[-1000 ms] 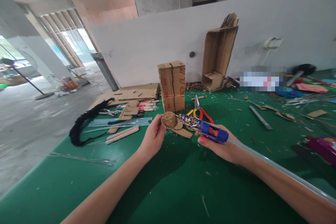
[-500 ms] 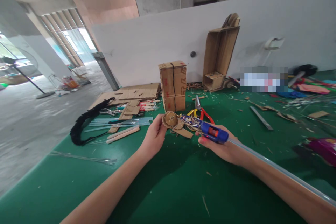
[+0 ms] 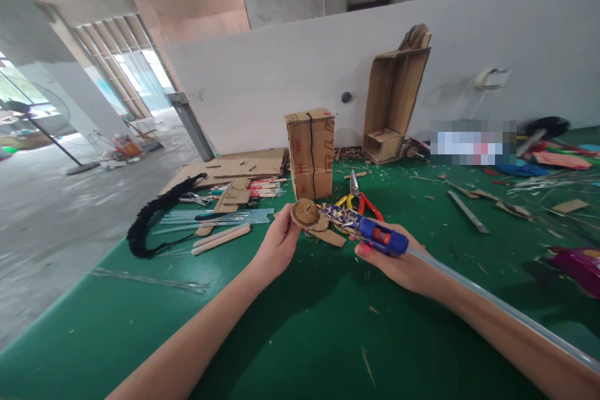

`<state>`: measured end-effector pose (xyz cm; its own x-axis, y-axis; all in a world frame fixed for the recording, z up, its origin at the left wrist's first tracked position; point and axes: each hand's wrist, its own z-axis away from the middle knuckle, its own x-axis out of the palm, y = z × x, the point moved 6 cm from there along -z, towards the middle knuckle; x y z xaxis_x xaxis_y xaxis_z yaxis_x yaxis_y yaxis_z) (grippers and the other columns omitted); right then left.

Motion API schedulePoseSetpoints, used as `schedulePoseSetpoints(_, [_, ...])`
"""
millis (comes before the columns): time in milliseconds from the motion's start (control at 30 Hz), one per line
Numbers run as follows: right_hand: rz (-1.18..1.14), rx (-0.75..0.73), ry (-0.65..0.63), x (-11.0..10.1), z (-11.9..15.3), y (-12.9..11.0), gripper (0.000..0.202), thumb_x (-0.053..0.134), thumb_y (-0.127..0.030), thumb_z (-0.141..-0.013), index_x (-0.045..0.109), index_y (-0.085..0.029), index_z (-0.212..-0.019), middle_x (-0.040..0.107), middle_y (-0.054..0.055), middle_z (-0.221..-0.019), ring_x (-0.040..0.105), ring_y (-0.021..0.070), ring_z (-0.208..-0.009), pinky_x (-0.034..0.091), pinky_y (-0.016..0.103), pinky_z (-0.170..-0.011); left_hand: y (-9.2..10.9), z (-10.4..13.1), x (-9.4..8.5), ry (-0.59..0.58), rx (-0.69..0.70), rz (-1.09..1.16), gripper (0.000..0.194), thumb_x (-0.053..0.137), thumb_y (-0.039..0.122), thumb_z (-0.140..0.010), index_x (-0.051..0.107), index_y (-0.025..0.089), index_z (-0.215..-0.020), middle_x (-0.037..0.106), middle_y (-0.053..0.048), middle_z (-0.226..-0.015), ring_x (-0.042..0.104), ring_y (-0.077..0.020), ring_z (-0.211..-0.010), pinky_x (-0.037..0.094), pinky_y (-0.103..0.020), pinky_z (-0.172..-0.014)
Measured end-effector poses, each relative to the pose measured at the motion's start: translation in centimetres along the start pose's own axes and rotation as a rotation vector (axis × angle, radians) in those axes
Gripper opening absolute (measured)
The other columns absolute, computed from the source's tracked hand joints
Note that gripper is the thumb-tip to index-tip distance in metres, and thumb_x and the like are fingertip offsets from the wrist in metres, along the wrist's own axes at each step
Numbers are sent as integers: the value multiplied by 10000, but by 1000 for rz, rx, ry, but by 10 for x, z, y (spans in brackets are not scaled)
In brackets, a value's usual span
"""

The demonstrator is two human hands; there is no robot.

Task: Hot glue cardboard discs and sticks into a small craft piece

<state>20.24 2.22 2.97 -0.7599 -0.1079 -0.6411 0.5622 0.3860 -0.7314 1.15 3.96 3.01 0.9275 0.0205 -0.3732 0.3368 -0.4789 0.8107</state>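
Observation:
My left hand pinches a small round cardboard disc, its face turned up toward me. In my right hand is a blue glue gun with a red light lit on its side. Its front end is covered in stuck-on scraps, and the nozzle sits close to the disc's right edge; I cannot tell whether they touch. A long clear glue stick runs out of its back along my right forearm. Behind the gun lie pliers with red and yellow handles, beside loose cardboard pieces.
An upright cardboard box stands just beyond my hands. Further back, a tall open cardboard frame leans by the white wall. Left are a black fuzzy strip, clear glue sticks and wooden rods. A metal strip lies right.
The cardboard disc has tilted slightly, and a small gap now shows between it and the nozzle's tip. Both hands keep nearly the same place; the view has shifted a little.

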Motion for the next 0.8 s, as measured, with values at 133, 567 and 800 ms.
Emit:
schedulePoseSetpoints(133, [-11,8,-18,0,0,1,269,512,-453,-745,605,-254,-900,633,4,-728,597,186,-643,467,294,-523,0,0,0,-8,-16,21,181,408,293,-856,511,162,-927,549,-54,-952,491,-146,-867,386,-257,-788])
schedulePoseSetpoints(567, [-76,-9,-33,1,-2,-3,287,528,-448,-738,597,-243,-927,636,-2,-729,581,155,-602,461,266,-506,2,2,7,-118,-7,14,173,370,260,-872,478,146,-943,520,-40,-880,461,-132,-804,384,-239,-739])
schedulePoseSetpoints(800, [-95,3,-53,2,-2,-4,283,535,-438,-727,606,-244,-921,642,7,-754,596,168,-631,473,282,-523,3,0,8,-149,-16,55,145,392,260,-857,480,145,-844,504,-32,-827,447,-133,-780,369,-237,-725])
